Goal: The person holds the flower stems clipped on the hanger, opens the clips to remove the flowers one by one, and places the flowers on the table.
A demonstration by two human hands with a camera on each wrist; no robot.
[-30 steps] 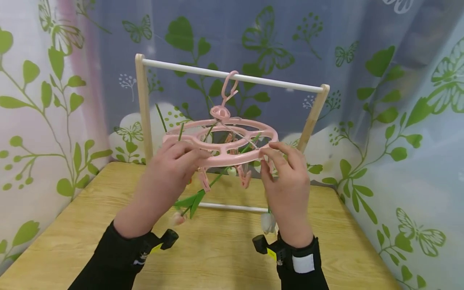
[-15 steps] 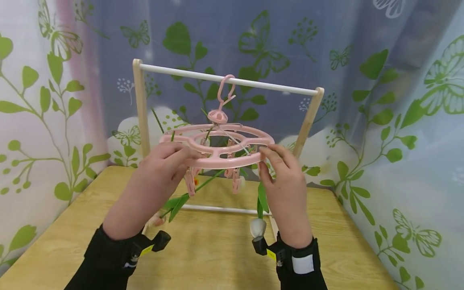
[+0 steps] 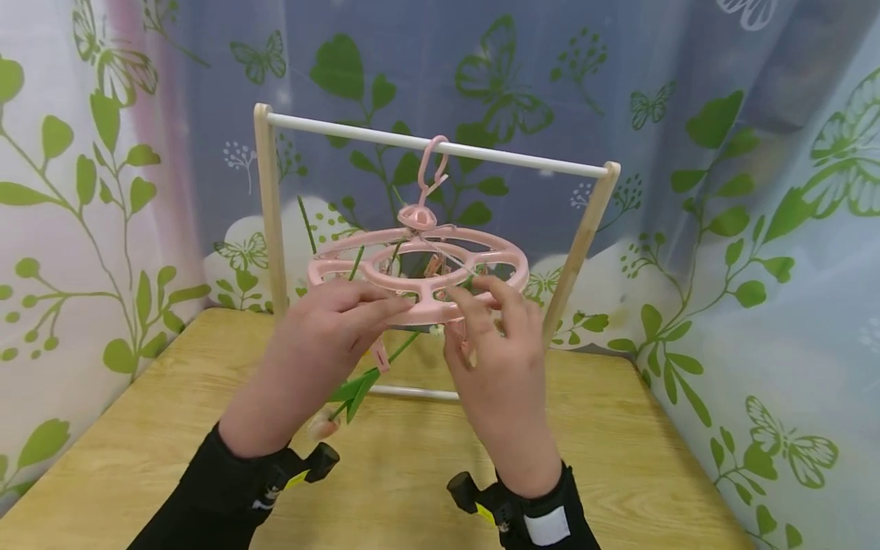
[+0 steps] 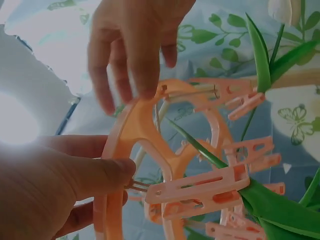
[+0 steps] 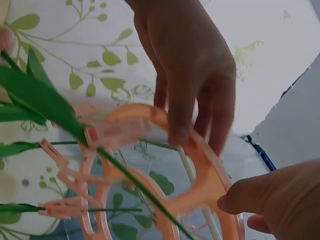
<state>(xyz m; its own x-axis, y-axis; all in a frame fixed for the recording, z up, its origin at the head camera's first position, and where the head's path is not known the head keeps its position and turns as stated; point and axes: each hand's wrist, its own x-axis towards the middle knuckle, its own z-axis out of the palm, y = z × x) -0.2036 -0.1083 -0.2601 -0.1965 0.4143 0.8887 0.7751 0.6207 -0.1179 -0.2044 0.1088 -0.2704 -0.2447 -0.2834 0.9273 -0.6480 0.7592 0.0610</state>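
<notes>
A round pink clip hanger [image 3: 520, 269] hangs by its hook [image 3: 425, 172] from a white bar. My left hand [image 3: 319, 336] pinches the front left of its rim, the thumb on one face in the left wrist view. My right hand [image 3: 498, 367] holds the rim close beside it, thumb below and index finger over the top. Pink clips [image 3: 380, 356] dangle underneath and hold artificial tulips head down. One pale pink tulip [image 3: 323, 425] with green leaves hangs by my left wrist; a white tulip [image 4: 283, 11] shows in the left wrist view. My right hand hides other clips.
The stand has wooden posts [image 3: 584, 241], a white top bar [image 3: 344, 130] and a low white rail [image 3: 412, 393]. It stands on a wood-grain table [image 3: 399, 489]. Curtains with leaves and butterflies [image 3: 502, 72] surround the table.
My right hand has moved left along the rim, from the right side toward the front middle. The left hand stays on the rim. The hanger has swung slightly; the white tulip near my right wrist is hidden.
</notes>
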